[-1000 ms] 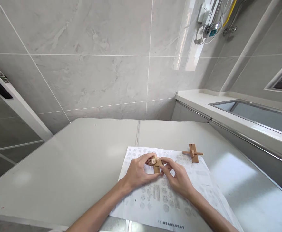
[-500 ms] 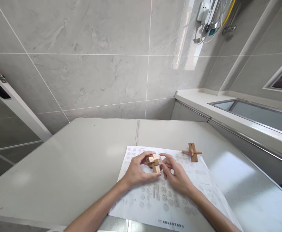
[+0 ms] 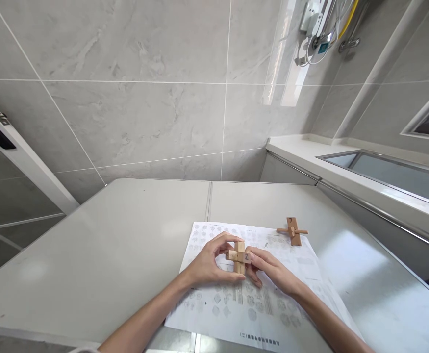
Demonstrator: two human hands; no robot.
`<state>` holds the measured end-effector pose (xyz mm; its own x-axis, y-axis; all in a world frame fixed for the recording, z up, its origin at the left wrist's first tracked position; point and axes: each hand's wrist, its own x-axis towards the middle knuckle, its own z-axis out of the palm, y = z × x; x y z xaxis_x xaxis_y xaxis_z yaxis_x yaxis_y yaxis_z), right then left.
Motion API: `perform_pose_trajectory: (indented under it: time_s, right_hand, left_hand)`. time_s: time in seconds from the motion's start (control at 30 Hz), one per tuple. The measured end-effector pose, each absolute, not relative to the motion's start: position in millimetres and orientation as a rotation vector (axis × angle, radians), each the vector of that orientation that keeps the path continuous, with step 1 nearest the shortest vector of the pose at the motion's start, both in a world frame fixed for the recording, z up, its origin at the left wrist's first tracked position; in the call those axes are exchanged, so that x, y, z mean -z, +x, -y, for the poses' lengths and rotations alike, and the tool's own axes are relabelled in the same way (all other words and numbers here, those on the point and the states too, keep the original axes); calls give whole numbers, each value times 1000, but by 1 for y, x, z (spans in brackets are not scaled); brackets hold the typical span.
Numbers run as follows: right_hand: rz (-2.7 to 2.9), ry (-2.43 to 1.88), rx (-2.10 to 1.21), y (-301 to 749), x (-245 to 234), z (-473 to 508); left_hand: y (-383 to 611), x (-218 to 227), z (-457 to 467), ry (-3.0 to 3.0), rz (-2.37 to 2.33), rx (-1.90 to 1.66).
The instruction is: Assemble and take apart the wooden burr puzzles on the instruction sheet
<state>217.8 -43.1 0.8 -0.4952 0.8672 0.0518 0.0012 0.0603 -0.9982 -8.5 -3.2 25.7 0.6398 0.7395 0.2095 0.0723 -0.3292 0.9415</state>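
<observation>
A light wooden interlocking puzzle made of crossed bars is held above the printed paper. Its bar ends bear dark marks, one of them like a "2". My left hand grips it from the left, fingertips on the top end and thumb at the bottom end. From the right, my right hand pinches the marked bar end between thumb and index finger, its other fingers curled below. The puzzle's far side is hidden.
The paper sheet, covered in small printed diagrams, lies on a white table. A darker wooden cross-shaped puzzle sits at the sheet's right back corner. Right of the table is a counter with a sink; a tiled wall stands behind.
The puzzle has turned to stand more upright and shifted slightly down and right. My right hand has moved in and closed its fingers on the marked bar end.
</observation>
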Motion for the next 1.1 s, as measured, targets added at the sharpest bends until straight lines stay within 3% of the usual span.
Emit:
perform_pose_trajectory:
  time_s: [0.2, 0.47, 1.1]
  right_hand:
    - [1380, -909, -1675, 219, 6, 38]
    - [500, -800, -1832, 239, 22, 16]
    - [288, -754, -1635, 250, 29, 4]
  left_hand:
    - [-6, -25, 5, 1762, -737, -744]
    - [0, -13, 1, 1721, -1003, -822]
    - [-3, -12, -1, 1808, -1020, -740]
